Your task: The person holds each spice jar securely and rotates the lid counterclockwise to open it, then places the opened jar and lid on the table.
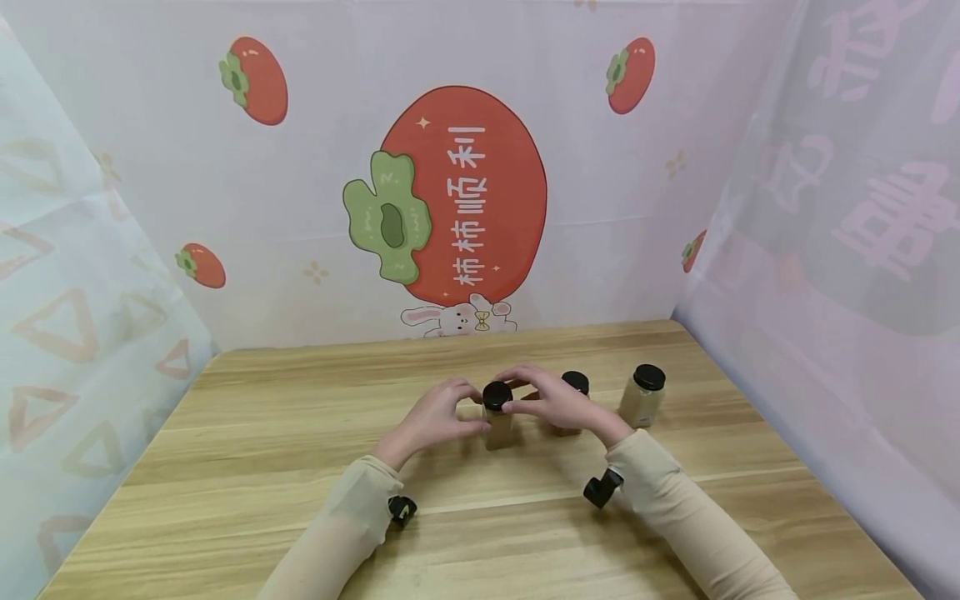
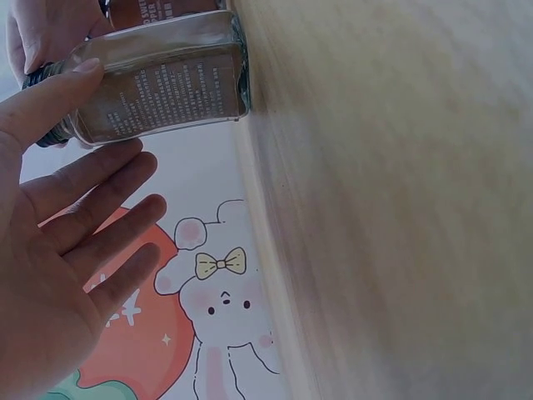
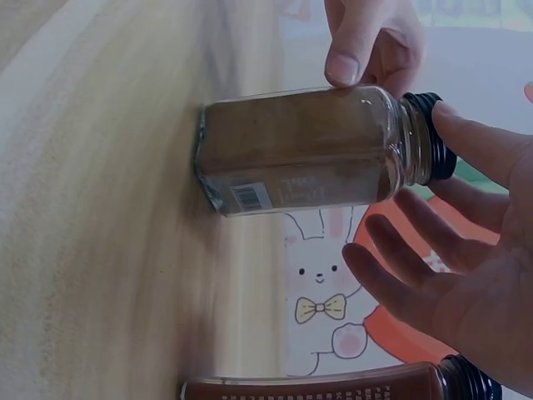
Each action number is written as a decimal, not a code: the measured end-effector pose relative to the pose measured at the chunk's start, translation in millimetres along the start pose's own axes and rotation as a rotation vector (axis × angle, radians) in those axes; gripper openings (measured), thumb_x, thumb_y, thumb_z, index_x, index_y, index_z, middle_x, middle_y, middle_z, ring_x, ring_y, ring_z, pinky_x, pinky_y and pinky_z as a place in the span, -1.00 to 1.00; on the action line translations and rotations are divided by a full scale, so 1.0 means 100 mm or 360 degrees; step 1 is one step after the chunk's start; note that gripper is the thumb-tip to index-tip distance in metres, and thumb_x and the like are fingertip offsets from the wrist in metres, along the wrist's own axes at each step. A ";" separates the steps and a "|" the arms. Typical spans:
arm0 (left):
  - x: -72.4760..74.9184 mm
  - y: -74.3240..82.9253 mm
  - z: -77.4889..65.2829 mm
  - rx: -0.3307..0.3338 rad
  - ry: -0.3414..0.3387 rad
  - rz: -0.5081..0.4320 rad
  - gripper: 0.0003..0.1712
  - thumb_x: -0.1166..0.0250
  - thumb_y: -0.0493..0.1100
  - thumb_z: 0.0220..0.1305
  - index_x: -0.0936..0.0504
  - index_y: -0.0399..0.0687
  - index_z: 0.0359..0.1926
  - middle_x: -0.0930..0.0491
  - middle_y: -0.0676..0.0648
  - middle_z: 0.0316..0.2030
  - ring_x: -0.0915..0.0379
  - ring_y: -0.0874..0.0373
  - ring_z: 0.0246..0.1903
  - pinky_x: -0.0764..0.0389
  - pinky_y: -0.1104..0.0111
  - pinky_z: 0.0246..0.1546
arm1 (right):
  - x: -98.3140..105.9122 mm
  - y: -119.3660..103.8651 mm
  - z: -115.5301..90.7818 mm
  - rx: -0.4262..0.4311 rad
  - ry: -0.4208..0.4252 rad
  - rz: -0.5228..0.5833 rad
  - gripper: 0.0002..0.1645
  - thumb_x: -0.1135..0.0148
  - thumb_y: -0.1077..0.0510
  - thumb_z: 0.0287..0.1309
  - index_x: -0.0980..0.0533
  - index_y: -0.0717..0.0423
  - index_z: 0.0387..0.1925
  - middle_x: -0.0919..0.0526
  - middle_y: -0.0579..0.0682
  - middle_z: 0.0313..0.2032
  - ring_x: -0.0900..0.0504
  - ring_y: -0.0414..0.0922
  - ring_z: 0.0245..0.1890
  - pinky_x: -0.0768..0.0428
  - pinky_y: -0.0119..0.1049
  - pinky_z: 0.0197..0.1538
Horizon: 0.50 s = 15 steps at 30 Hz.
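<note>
A square glass spice jar [image 1: 498, 432] with a black lid [image 1: 497, 395] and brown powder inside stands upright on the table. From the left, my left hand [image 1: 437, 417] holds the jar between thumb and index finger just below the lid; its other fingers stretch out beside the glass in the left wrist view. My right hand [image 1: 553, 400] pinches the black lid with thumb and index finger, the remaining fingers spread loosely. Small print on the jar's side [image 2: 166, 96] shows in the left wrist view, and a barcode [image 3: 251, 197] in the right wrist view.
Partly behind my right hand stands a second black-lidded jar [image 1: 576, 382] with reddish-brown contents. Farther right is a third jar [image 1: 640, 403] with paler contents. The wooden table [image 1: 300, 417] meets a printed cloth backdrop [image 1: 300, 183] at the back, with cloth on both sides.
</note>
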<state>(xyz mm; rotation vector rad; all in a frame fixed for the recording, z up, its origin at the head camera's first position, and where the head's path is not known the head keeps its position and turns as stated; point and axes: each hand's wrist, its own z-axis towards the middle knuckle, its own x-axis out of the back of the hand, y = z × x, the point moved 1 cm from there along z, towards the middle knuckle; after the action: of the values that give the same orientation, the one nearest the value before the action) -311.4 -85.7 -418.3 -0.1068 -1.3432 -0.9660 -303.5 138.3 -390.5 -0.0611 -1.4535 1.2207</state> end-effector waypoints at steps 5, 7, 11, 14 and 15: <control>0.00 0.00 0.00 -0.0009 0.0006 -0.0003 -0.50 -0.43 0.14 0.01 -0.65 -0.08 -0.12 -0.61 0.01 -0.17 -0.53 -0.02 -0.05 -0.53 0.20 0.00 | 0.02 0.01 0.00 0.0013 -0.0049 -0.0030 -0.50 -0.23 0.04 0.21 -0.42 0.02 0.17 -0.51 -0.04 0.13 -0.51 -0.04 0.15 -0.53 -0.12 0.15; 0.00 0.00 0.00 -0.0012 0.0006 0.0006 -0.50 -0.43 0.14 0.01 -0.65 -0.08 -0.12 -0.61 0.01 -0.18 -0.53 -0.02 -0.06 -0.53 0.20 0.00 | 0.03 0.02 0.01 0.0014 -0.0063 -0.0032 -0.50 -0.22 0.04 0.22 -0.42 0.00 0.19 -0.50 -0.05 0.13 -0.50 -0.05 0.16 -0.52 -0.10 0.14; 0.00 -0.01 0.00 -0.0017 0.0008 0.0009 -0.50 -0.43 0.15 0.01 -0.65 -0.08 -0.13 -0.61 0.01 -0.18 -0.53 -0.01 -0.06 -0.53 0.21 0.00 | 0.03 0.02 0.00 0.0026 -0.0081 -0.0025 -0.49 -0.20 0.04 0.24 -0.40 0.00 0.21 -0.50 -0.03 0.14 -0.50 -0.02 0.16 -0.53 0.00 0.11; 0.00 -0.01 0.00 -0.0016 0.0007 0.0012 -0.51 -0.42 0.15 0.01 -0.65 -0.07 -0.13 -0.61 0.02 -0.18 -0.53 -0.01 -0.06 -0.53 0.21 -0.01 | 0.03 0.02 0.00 0.0030 -0.0089 -0.0023 -0.48 -0.20 0.06 0.24 -0.39 0.02 0.22 -0.50 -0.01 0.15 -0.51 -0.01 0.15 -0.55 0.00 0.07; -0.01 -0.02 0.00 -0.0016 0.0008 0.0012 -0.51 -0.42 0.15 0.01 -0.65 -0.07 -0.13 -0.61 0.02 -0.18 -0.53 -0.01 -0.06 -0.53 0.21 -0.02 | 0.03 0.02 0.00 0.0034 -0.0088 -0.0022 -0.48 -0.20 0.07 0.24 -0.39 0.03 0.22 -0.49 0.01 0.15 -0.51 0.00 0.15 -0.56 0.00 0.06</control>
<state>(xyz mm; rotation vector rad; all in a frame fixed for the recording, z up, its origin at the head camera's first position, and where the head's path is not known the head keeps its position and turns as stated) -312.2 -86.6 -419.5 -0.1171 -1.3326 -0.9660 -305.5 141.2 -390.3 -0.0027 -1.4862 1.2347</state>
